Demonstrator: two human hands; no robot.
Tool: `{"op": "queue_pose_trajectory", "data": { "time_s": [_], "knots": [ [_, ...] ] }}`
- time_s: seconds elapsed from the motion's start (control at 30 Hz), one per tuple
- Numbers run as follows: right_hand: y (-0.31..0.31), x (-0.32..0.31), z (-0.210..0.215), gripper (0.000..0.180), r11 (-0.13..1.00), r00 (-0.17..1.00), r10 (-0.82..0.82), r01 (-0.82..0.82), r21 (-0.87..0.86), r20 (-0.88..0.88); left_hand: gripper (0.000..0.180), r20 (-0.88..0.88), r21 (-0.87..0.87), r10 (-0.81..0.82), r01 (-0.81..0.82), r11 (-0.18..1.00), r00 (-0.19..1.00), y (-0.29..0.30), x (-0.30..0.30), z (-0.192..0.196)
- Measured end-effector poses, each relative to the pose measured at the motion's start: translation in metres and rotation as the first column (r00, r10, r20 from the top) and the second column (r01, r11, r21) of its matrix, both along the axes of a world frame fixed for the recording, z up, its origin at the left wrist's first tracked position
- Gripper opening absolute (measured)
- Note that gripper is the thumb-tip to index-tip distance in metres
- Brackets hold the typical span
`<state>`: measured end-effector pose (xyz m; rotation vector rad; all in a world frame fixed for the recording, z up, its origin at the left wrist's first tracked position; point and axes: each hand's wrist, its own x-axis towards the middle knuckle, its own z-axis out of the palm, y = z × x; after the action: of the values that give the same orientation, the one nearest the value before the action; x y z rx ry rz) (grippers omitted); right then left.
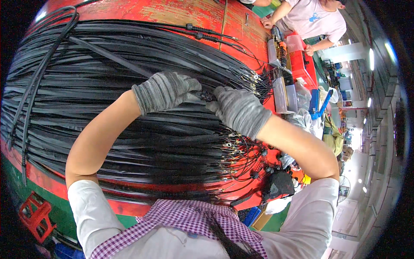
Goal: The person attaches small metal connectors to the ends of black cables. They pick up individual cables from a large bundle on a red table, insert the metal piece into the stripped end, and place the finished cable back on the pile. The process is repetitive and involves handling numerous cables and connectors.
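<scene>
Both of my hands wear grey knitted gloves and meet above a wide bundle of black sleeved cables (pixel 172 146). Between them is a black ribbed cable gland (pixel 206 96). My left hand (pixel 167 91) is closed, its fingers pinching the black cable just left of the gland. Closed around the gland's right side is my right hand (pixel 241 108), with its thumb below and fingers on top. One flat black sleeve (pixel 110 56) runs from the upper left toward my left hand; whether it joins the gland is hidden. Metal ring terminals (pixel 255 77) show at the bundle's right end.
The bundle lies on a worn red table (pixel 172 9). Two similar glands (pixel 199 36) lie beyond it. At the right are a red bin (pixel 302 64), clear plastic trays (pixel 281 96) and a blue tool (pixel 317 103). Across the table a person (pixel 315 19) works. A red stool (pixel 36 216) stands lower left.
</scene>
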<state>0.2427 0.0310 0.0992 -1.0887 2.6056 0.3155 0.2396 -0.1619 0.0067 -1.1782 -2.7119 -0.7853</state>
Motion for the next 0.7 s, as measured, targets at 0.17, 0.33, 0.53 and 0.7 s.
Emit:
{"op": "queue_pose_trajectory", "data": {
  "time_s": [0.17,0.33,0.53,0.7],
  "knots": [
    [-0.002,0.007,-0.01,0.036,0.999,0.997,-0.022,0.024,0.028,-0.08,0.028,0.077,-0.14,0.052,-0.041,0.989,0.996,0.01,0.0,0.011],
    [0.0,-0.024,0.005,0.047,0.84,0.42,-0.299,0.542,0.028,0.857,0.025,-0.221,-0.042,0.04,-0.05,0.998,0.975,0.006,0.01,-0.002],
    [0.01,-0.042,-0.003,0.04,0.674,-0.109,-0.205,0.705,0.221,0.973,0.036,-0.32,-0.023,0.044,-0.054,0.998,0.946,-0.008,0.009,-0.002],
    [-0.005,-0.033,0.0,0.041,0.73,0.044,-0.24,0.667,0.15,0.97,0.032,-0.288,-0.15,0.107,-0.155,0.976,0.952,-0.025,0.013,-0.013]
  ]
}}
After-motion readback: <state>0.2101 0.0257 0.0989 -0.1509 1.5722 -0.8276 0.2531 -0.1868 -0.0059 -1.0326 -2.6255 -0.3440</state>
